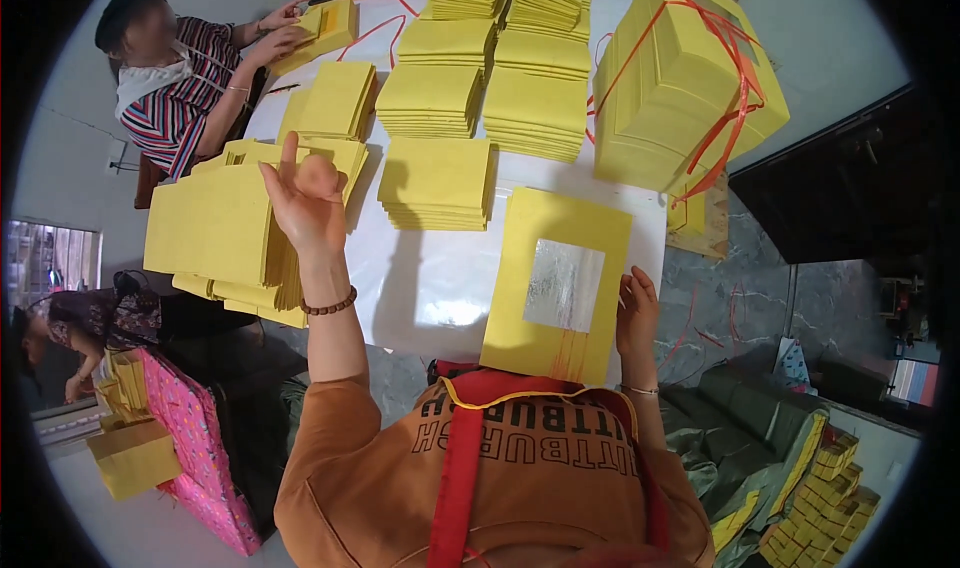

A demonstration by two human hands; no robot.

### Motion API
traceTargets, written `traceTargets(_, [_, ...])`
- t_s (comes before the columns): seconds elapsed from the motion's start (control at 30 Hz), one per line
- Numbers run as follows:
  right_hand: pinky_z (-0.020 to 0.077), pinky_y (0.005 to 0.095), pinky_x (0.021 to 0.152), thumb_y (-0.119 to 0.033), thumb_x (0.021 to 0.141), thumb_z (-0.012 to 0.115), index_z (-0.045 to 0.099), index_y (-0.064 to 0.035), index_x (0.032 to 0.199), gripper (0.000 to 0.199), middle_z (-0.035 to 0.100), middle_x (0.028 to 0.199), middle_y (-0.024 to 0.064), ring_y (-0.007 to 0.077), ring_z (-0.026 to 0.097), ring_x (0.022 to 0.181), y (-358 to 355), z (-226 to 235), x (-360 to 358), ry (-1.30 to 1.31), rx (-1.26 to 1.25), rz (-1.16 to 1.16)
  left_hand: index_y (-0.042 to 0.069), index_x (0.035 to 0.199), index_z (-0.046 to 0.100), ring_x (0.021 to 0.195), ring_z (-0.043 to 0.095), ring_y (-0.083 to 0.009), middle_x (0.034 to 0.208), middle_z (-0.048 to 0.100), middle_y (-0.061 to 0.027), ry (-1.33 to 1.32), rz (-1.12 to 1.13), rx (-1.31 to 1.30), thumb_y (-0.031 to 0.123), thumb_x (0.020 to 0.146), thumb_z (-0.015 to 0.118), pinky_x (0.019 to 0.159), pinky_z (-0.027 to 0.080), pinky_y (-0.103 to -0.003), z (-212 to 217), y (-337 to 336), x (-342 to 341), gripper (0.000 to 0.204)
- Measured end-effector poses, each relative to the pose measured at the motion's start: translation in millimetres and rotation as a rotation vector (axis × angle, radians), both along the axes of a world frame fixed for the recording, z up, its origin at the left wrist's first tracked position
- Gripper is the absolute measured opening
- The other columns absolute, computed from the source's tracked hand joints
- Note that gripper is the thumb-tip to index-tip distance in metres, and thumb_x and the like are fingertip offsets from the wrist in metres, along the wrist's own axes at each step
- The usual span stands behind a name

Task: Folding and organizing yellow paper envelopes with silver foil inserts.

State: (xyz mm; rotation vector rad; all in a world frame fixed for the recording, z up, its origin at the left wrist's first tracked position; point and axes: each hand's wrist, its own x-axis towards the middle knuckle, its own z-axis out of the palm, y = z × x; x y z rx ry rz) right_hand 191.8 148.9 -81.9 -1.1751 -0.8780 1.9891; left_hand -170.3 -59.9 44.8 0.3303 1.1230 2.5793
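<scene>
While the right hand (636, 313) rests its fingertips on the right edge of a yellow paper sheet (540, 258), the left hand (305, 198) is raised above the counter (430, 278), loosely open, fingers curled, holding nothing that can be seen.

Item: yellow paper sheet with a silver foil square (563, 285) fixed near its middle. Position: near edge of the counter, toward its right corner, overhanging slightly toward the person. Judged light, thin and limp; likely to bend if lifted by one corner and to crease easily. The foil looks delicate and would smudge or tear under rubbing, so the plain yellow margins at the side edges are the better place to take hold. The right grip is flat and open against that margin, touching but not pinching; the left grip is well apart from the sheet, over the counter's left side.

Adjacent stock: a tall stack of yellow sheets (215, 233) at the left edge, just below the raised left hand; a lower pile (437, 183) mid-counter; further rows of piles (480, 78) toward the far edge; a large bundle (690, 88) tied with orange-red string at the far right corner.

Another person in a striped top (180, 93) handles sheets at the far left corner.
</scene>
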Motion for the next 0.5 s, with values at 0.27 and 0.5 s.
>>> traceTargets(0.27, [0.044,0.0332,0.083,-0.02,0.092,0.052,0.049,-0.0068,0.119,0.03,0.058,0.102,0.004,0.0163,0.056,0.098,0,-33,9,-0.018,-0.013,0.044,0.011,0.143,0.017,0.06,0.049,-0.0141,0.086,0.059,-0.0158,0.543,0.435,-0.092,0.056,0.095,0.025,0.06,0.041,-0.024,40,12,23,0.067])
traceTargets(0.5, [0.0437,0.0334,0.084,-0.02,0.092,0.051,0.049,-0.008,0.119,0.029,0.058,0.102,0.0044,0.017,0.055,0.099,-1,-34,13,-0.04,-0.045,0.024,0.005,0.135,0.037,0.054,0.031,-0.0109,0.067,0.04,0.0002,0.144,-0.306,0.633,0.058,0.094,0.028,0.057,0.027,-0.026,57,-12,-20,0.068])
